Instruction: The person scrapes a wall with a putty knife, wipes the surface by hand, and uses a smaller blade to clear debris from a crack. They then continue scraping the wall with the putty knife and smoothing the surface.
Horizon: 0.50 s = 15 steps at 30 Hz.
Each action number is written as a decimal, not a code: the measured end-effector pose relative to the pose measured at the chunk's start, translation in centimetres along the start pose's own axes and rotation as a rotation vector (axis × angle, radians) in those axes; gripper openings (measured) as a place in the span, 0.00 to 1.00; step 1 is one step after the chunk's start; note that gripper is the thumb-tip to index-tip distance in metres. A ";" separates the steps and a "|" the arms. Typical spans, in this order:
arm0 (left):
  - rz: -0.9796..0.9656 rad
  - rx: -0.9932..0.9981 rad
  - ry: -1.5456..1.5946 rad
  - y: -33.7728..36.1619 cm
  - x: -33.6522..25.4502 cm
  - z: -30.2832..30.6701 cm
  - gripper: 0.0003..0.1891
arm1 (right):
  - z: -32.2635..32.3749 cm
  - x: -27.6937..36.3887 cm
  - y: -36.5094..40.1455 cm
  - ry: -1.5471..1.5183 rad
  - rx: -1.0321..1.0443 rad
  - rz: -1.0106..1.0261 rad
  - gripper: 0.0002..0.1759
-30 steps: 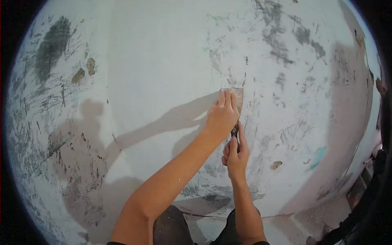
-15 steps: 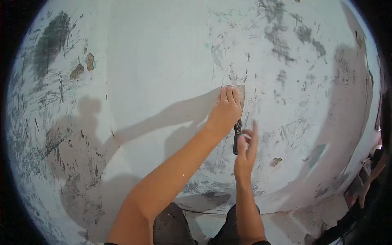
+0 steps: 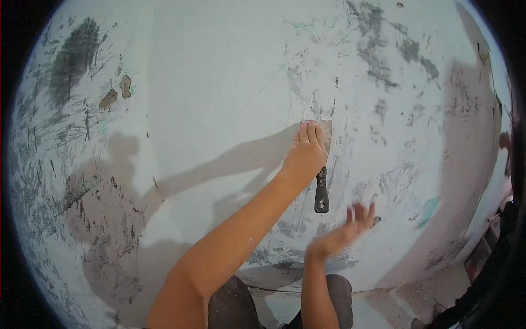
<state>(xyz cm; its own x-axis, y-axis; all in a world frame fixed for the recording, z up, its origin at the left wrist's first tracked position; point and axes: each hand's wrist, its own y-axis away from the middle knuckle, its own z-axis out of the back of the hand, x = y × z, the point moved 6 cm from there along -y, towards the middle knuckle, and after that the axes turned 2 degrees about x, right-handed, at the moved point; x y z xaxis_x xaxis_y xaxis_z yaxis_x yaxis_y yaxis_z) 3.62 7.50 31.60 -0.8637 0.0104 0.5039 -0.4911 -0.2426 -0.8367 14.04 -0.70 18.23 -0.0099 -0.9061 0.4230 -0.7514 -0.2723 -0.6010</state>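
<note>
My left hand (image 3: 304, 154) holds a putty knife (image 3: 322, 192) against the wall. Its fingers lie along the wide metal blade, whose top edge touches the wall, while the black handle hangs downward below the palm. The thumb is hidden. Lower and to the right, my right hand (image 3: 348, 227) is held in the air with its fingers apart and slightly blurred. Nothing is in it. Around the blade, the white wall (image 3: 219, 71) carries dark scrapes and pits, with a smoother pale stretch left of the knife.
Two brown chipped holes (image 3: 126, 86) and a dark grey patch (image 3: 76, 57) mark the wall at left. My knees (image 3: 233, 307) are close to the wall's foot. At the far right edge, dark clothing of another person (image 3: 485, 274) shows above the dusty floor (image 3: 405, 299).
My right hand has moved down and right, away from the handle, and its fingers have spread. The left hand stays on the blade; the whole view has shifted slightly.
</note>
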 end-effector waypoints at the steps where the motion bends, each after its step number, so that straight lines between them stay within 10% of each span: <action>1: -0.004 0.002 0.002 -0.2 0.2 0.2 0.27 | -3.4 0.1 -1.7 0.037 0.018 0.093 0.33; 15: -0.004 -0.021 0.076 0.9 0.0 0.5 0.28 | -3.1 -1.1 -1.0 -0.091 0.347 -0.011 0.28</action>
<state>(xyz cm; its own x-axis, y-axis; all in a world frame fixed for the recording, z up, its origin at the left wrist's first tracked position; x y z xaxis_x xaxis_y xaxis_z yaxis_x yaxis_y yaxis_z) 3.23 6.76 30.97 -0.8677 0.0848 0.4898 -0.4957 -0.2224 -0.8395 12.78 1.53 20.49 0.0677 -0.9232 0.3784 -0.4821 -0.3623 -0.7977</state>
